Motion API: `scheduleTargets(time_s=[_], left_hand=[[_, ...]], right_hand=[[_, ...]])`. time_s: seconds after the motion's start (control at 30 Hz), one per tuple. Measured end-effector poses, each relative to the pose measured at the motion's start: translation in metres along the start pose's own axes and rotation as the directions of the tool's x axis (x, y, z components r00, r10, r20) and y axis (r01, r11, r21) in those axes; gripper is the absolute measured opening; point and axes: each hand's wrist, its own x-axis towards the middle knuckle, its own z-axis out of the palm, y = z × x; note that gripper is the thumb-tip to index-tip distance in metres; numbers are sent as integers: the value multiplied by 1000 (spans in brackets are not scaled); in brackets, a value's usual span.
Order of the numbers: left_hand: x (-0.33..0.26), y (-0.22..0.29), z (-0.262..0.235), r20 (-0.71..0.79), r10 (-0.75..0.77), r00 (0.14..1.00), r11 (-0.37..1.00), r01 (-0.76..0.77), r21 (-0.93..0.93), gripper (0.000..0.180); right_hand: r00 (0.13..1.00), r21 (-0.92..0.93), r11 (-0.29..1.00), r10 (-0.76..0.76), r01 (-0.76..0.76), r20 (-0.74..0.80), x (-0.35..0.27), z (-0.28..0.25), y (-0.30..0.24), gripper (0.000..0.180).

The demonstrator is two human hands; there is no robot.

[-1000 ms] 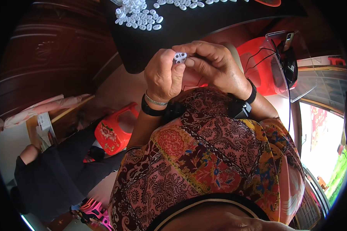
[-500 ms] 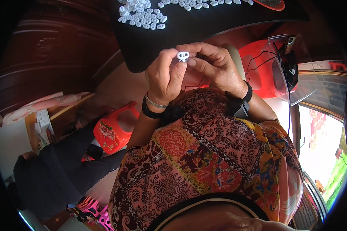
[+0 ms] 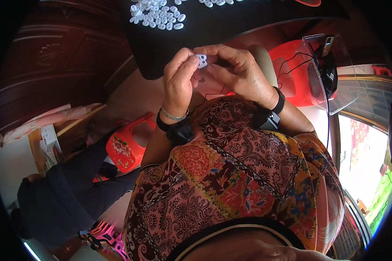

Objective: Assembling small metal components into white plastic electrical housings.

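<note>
A small white plastic cord lock point(image 3: 201, 61) with dark holes is held up between my two hands, in front of the table's near edge. My left hand point(image 3: 180, 75) pinches its left side between thumb and forefinger. From the other side, my right hand point(image 3: 241, 71) reaches over with its forefinger along the top edge and its thumb close to the lower right. Part of the piece is covered by the fingers. Beyond my hands, many more white cord locks point(image 3: 159, 16) lie heaped on the black table point(image 3: 196, 32).
A red stool point(image 3: 292, 69) stands to the right, with a clear plastic stand point(image 3: 346, 82) and black cables by it. On the left are a flowered red stool point(image 3: 125, 150) and a person's dark-clothed legs point(image 3: 69, 187). An orange-red dish rim point(image 3: 309, 3) shows at the far right.
The cord lock has been tilted and turned between my fingers. My left thumb has moved up onto its side. The table and the heap sit slightly higher in view.
</note>
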Motion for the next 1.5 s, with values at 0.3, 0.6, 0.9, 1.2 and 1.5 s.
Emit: scheduleTargets(time_s=[0.3, 0.6, 0.9, 1.2, 1.5], left_hand=[[0, -3, 6, -20, 17, 1000, 1000, -17, -5, 20], [0, -4, 7, -46, 31, 998, 999, -32, -19, 20], [0, -7, 12, -100, 46, 994, 999, -43, 30, 21], [0, -5, 7, 30, -12, 999, 1000, 11, 25, 20], [0, -7, 10, -59, -17, 998, 996, 12, -90, 19]], right_hand=[[999, -29, 999, 41, -41, -31, 1, 2, 6, 31], [997, -8, 998, 70, -70, -19, 1, 2, 2, 29], [992, -28, 991, 129, -129, -10, 1, 2, 2, 30], [998, 174, 983, -53, 59, -39, 3, 3, 11, 33], [994, 87, 991, 95, -100, 59, 1, -1, 0, 39]])
